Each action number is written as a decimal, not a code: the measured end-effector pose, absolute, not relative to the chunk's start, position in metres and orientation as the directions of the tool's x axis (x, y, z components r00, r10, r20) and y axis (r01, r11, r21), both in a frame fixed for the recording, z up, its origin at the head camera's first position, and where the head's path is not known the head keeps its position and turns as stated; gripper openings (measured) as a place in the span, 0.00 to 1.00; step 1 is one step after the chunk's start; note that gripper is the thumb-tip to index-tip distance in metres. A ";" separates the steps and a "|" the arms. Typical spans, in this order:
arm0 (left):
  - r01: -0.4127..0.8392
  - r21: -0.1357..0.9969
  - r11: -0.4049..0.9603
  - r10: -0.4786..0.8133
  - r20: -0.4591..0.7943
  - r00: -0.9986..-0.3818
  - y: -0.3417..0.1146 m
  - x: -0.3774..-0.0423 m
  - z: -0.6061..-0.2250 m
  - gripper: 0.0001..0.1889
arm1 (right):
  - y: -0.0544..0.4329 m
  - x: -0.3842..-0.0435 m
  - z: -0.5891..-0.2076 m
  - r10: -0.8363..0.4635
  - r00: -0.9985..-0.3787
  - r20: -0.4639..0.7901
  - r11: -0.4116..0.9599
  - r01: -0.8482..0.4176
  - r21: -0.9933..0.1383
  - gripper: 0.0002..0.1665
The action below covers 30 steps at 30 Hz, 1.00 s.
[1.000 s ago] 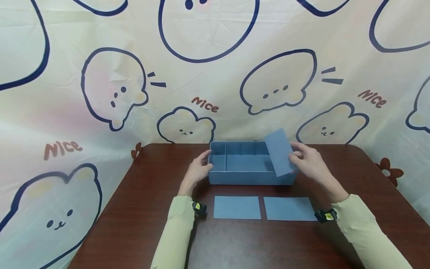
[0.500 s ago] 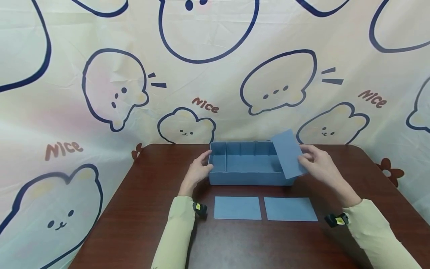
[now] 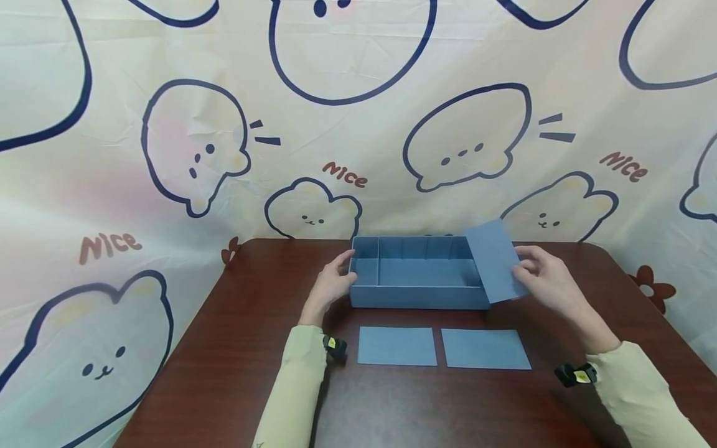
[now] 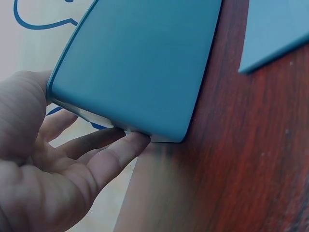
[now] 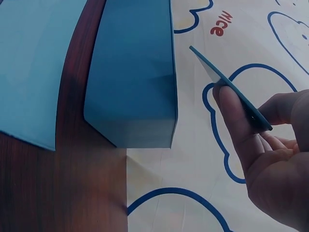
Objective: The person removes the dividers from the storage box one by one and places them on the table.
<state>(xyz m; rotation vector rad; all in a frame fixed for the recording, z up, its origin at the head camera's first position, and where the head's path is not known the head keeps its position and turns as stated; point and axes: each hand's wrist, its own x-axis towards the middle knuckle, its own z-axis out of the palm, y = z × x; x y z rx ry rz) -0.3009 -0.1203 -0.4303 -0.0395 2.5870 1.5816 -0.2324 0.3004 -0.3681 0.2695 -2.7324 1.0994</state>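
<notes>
Backdrop: pale cartoon-printed cloth (image 3: 381,130), behind a red-brown wood-grained bench (image 3: 224,361). Between my hands: one open-topped, divided blue rectangular box (image 3: 420,298). Left hand (image 3: 329,285): loosely spread, fingertips touching the box's end. Right hand (image 3: 550,283): thumb and fingers pinching one thin flat blue panel (image 3: 495,264), apart from the box. Between the wrists: one blue rectangular plate (image 3: 397,346), its twin (image 3: 486,349) beside it. Risk, I judge: slack pinch, dropped panel. Change: held panel farther right than a second ago.
</notes>
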 end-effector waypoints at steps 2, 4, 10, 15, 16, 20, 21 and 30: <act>-0.076 0.888 0.453 0.037 -0.104 -0.994 -0.121 -0.301 -0.430 0.32 | 0.304 -0.231 -0.368 -0.102 -0.967 0.235 0.707 -0.237 -0.666 0.27; -0.076 0.890 0.450 0.042 -0.106 -0.993 -0.121 -0.301 -0.430 0.32 | 0.309 -0.231 -0.369 -0.106 -0.966 0.236 0.710 -0.239 -0.662 0.27; -0.077 0.890 0.448 0.053 -0.112 -0.992 -0.121 -0.299 -0.428 0.32 | 0.324 -0.227 -0.373 -0.071 -0.972 0.225 0.719 -0.206 -0.664 0.28; -0.071 0.887 0.456 0.051 -0.106 -0.993 -0.120 -0.300 -0.428 0.32 | 0.329 -0.224 -0.375 -0.042 -0.977 0.210 0.718 -0.175 -0.673 0.29; -0.073 0.887 0.455 0.051 -0.108 -0.993 -0.121 -0.301 -0.429 0.32 | 0.330 -0.224 -0.375 -0.043 -0.977 0.208 0.719 -0.175 -0.673 0.29; -0.083 0.891 0.446 0.051 -0.118 -0.992 -0.122 -0.303 -0.430 0.33 | 0.330 -0.221 -0.376 -0.053 -0.976 0.213 0.724 -0.185 -0.665 0.28; -0.087 0.891 0.445 0.050 -0.122 -0.991 -0.122 -0.303 -0.430 0.33 | 0.331 -0.221 -0.377 -0.056 -0.976 0.212 0.725 -0.186 -0.664 0.28; -0.084 0.897 0.433 0.054 -0.119 -0.991 -0.122 -0.302 -0.430 0.32 | 0.342 -0.217 -0.383 -0.026 -0.979 0.202 0.739 -0.155 -0.655 0.28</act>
